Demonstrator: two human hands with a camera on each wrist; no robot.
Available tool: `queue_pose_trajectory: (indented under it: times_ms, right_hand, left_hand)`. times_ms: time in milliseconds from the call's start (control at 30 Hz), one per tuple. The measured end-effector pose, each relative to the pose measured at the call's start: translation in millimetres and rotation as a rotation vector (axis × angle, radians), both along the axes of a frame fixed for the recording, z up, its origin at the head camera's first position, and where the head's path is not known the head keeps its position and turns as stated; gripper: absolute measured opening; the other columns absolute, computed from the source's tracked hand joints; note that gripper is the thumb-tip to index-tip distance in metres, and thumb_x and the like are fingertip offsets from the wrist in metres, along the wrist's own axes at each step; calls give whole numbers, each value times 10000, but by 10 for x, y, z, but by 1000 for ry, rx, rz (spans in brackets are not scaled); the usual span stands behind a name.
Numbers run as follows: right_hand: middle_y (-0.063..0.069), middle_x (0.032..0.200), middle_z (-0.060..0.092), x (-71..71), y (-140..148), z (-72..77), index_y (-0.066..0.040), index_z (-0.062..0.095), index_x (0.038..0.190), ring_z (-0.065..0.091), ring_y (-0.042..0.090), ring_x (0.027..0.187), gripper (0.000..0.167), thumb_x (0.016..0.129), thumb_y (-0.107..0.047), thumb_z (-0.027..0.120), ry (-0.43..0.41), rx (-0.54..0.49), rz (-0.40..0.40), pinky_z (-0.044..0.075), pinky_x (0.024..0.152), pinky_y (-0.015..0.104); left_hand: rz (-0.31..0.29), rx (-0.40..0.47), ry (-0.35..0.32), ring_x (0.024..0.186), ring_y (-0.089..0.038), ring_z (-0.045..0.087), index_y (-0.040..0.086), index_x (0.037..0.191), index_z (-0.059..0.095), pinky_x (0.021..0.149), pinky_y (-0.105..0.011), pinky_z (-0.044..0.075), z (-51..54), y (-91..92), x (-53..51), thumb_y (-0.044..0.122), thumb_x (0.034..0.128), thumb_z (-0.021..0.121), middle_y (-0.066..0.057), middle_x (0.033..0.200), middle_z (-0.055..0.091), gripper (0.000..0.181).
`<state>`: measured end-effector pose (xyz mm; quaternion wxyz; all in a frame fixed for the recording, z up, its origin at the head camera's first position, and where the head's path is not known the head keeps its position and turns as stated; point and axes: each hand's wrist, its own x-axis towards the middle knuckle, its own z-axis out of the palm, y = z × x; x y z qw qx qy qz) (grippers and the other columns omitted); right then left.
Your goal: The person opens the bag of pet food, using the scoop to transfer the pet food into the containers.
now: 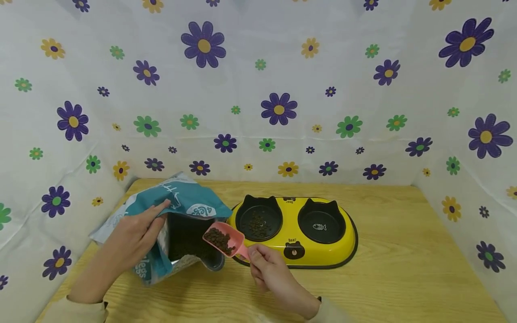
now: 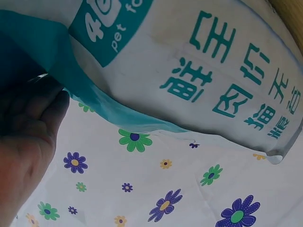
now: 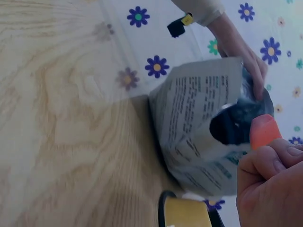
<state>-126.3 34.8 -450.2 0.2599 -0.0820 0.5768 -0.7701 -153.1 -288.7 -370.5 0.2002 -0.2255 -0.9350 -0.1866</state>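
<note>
Right hand (image 1: pixel 278 274): I see it clamped round the pink scoop (image 1: pixel 236 237) holding kibble (image 1: pixel 218 239).
Left hand (image 1: pixel 135 234): gripping the open bag (image 1: pixel 202 199).

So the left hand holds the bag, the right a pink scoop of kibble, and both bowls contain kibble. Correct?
Not quite: the head view shows only the left bowl contains kibble; the right bowl has none. The left hand holds the bag, the right hand the pink scoop of kibble.
</note>
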Motion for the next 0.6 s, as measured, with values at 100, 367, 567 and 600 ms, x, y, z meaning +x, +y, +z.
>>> queue_pose_trajectory:
  times_ms: [100, 367, 567, 600]
  right_hand:
    - [-50, 618, 333, -45, 145, 1, 38, 556, 1171, 258, 89, 473, 395, 1111, -331, 428, 7, -7, -34, 230, 454, 202]
    - [-46, 616, 346, -190, 530, -81, 16, 573, 1156, 297, 71, 469, 344, 1116, -290, 421, 45, 65, -140, 256, 464, 192]
    - [-20, 622, 394, -336, 670, -119, 51, 626, 1146, 378, 106, 491, 313, 1106, -208, 456, 194, 351, -315, 318, 463, 195]
    - [-20, 621, 405, -355, 677, -125, 40, 643, 1133, 421, 117, 510, 309, 1100, -215, 472, 235, 409, -339, 344, 473, 202]
  left_hand:
    - [7, 18, -12, 506, 28, 218, -11, 1414, 598, 497, -202, 272, 5, -16, -28, 91, 1055, 522, 137, 559, 300, 381]
    - [17, 31, -9, 484, 37, 192, -4, 1400, 615, 483, -195, 268, 1, -29, -42, 96, 1060, 513, 147, 565, 261, 370]
    - [5, 22, 18, 477, 47, 165, -19, 1387, 621, 475, -196, 261, -9, -18, -34, 71, 1041, 533, 157, 552, 242, 368]
    - [2, 21, 19, 478, 49, 163, -18, 1389, 620, 476, -194, 261, -10, -16, -34, 70, 1040, 537, 158, 555, 240, 369]
